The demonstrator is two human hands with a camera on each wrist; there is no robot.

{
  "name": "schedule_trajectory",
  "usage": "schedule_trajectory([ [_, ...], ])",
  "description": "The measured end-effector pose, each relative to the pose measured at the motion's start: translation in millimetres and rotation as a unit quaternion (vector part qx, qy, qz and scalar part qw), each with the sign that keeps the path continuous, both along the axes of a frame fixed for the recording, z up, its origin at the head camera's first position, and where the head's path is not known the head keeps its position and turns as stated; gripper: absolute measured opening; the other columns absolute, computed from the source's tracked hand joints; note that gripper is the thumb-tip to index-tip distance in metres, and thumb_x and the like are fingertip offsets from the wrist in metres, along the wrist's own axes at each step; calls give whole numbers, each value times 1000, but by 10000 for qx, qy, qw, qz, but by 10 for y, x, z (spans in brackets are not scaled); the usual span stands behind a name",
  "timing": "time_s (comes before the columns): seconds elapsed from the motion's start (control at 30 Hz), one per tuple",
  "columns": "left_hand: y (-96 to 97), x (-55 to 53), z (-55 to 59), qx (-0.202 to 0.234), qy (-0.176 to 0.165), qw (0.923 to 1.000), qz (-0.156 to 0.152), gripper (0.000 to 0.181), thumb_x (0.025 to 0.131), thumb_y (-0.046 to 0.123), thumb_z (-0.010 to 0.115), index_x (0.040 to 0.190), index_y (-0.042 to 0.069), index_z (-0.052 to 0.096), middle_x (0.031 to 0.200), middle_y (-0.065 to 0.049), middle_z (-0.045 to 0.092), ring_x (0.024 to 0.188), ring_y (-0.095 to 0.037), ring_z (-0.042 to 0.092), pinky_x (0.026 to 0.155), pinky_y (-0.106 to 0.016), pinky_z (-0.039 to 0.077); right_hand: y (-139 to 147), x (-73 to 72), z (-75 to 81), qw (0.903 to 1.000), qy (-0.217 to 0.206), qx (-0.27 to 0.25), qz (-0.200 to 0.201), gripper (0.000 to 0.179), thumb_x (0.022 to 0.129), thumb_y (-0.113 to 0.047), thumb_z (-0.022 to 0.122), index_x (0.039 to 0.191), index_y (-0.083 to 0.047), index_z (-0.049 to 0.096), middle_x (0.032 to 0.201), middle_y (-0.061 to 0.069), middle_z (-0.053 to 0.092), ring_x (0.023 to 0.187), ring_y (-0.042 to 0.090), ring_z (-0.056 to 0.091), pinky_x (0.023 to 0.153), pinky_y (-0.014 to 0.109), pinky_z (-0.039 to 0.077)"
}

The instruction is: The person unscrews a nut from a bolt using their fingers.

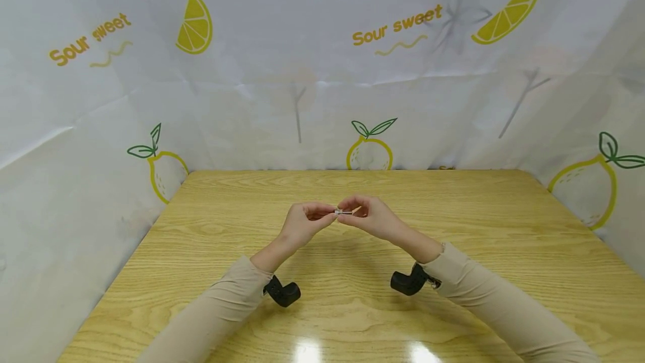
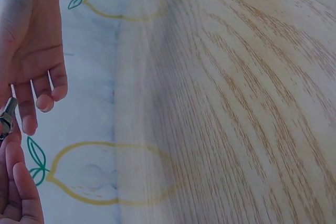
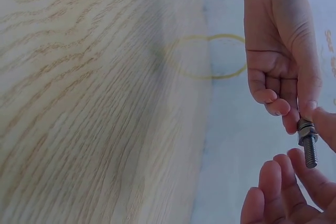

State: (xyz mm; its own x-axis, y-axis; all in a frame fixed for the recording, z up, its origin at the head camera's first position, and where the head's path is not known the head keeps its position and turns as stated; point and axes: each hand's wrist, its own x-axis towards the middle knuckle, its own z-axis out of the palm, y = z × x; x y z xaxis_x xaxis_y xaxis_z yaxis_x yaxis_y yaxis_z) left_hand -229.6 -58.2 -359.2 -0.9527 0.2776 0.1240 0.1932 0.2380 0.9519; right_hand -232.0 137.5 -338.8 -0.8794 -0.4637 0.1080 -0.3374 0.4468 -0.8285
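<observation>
Above the table a small metal bolt [image 1: 346, 213] lies level between both hands, its threaded shank pointing right. My left hand [image 1: 302, 223] pinches its head end between thumb and fingertips, which hide the head. A nut [image 3: 306, 135] sits on the bolt close to that end, with what looks like a washer beside it. With thumb and index finger my right hand [image 1: 374, 217] pinches at the nut, its other fingers loosely bent around the bare shank. In the left wrist view the bolt shows only at the left edge, partly covered by fingers.
Both hands are over a wood-grain table [image 1: 322, 307]. Behind it hangs a white backdrop [image 1: 282, 38] printed with lemons and lettering. A black wrist mount [image 1: 283, 292] hangs under the left sleeve, and another black mount [image 1: 408, 281] under the right.
</observation>
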Motion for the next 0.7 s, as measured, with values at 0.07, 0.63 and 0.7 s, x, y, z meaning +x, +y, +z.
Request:
schedule_trajectory([
  [0.07,-1,-1,-3,-15,3,10000,9,22,87,17,66,107,8,71,108,-11,69,93,-18,66,81,-29,55,-2,-3,2,10000,-8,69,24,30,94,-27,58,112,-3,62,110,20,62,89,30,62,76,41,53],
  [0.63,-14,-1,-11,-5,14,10000,10,22,87,18,66,107,9,71,107,-11,70,93,-18,66,80,-29,55,-18,-14,10,9999,-36,135,-72,31,95,-31,54,111,-7,64,108,15,63,94,32,61,80,43,52],
  [0.7,-14,0,-11,-21,24,10000,6,22,88,19,66,107,9,71,107,-10,70,93,-18,66,80,-29,55,-19,-13,9,9999,-49,135,-47,30,95,-30,54,110,-6,65,108,16,64,94,37,61,80,45,52],
])
